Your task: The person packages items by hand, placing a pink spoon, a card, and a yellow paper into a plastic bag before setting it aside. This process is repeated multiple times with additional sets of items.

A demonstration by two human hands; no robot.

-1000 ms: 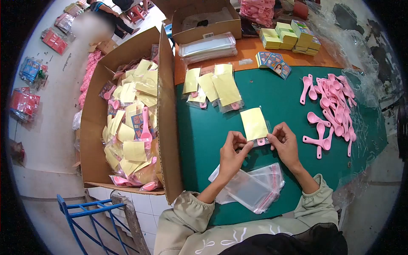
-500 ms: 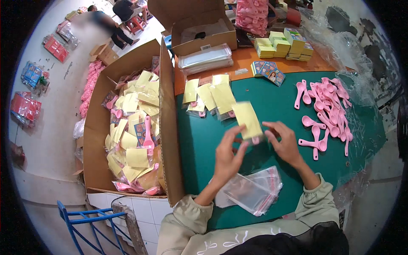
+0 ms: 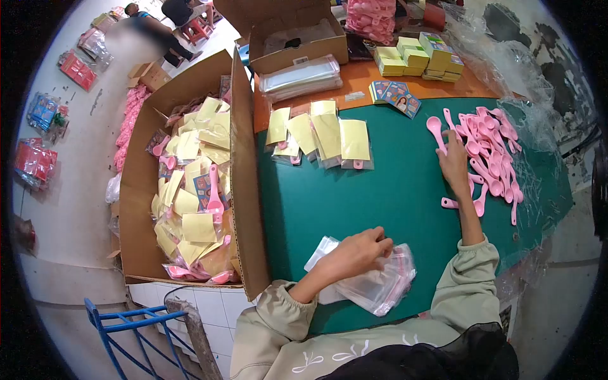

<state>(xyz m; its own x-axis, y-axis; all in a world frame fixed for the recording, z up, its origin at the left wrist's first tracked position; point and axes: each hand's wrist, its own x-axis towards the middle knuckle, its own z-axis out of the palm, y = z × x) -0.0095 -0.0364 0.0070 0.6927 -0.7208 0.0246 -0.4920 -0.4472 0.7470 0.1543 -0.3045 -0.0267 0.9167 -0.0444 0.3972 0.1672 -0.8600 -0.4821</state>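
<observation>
Finished-looking packet laid down, hands now parted between bags and spoons

Nearest, the left hand (image 3: 361, 253) is over the loose clear bags (image 3: 380, 297) on the green worktop (image 3: 329, 202). Its fingers are bent and close together; whether they pinch a bag cannot be told. At lower left, beside the worktop, stands a blue metal frame (image 3: 136, 326).

Farther out, the right hand (image 3: 453, 161) has left the packet and reached the near-left edge of the spoon pile (image 3: 494, 158). Its fingers are at the handle of one pink spoon (image 3: 436, 130), which has shifted slightly away from its neighbours; whether they have closed on it is hidden.

The yellow-backed packet (image 3: 354, 140), between both hands a moment ago, now lies flat at the right end of the packet row (image 3: 323, 130), a bit of pink showing at its lower edge. That piece seems dealt with, and both hands appear to be back at the supplies. To the left, the tall carton (image 3: 250, 190) holds many similar packets.

Beyond, on the orange strip, are blue printed cards (image 3: 404, 100), a bundle of clear sleeves (image 3: 301, 77), yellow-edged card stacks (image 3: 415, 58) and an open box (image 3: 304, 47). Two people are in the far background, one (image 3: 180, 12) on a red stool.
</observation>
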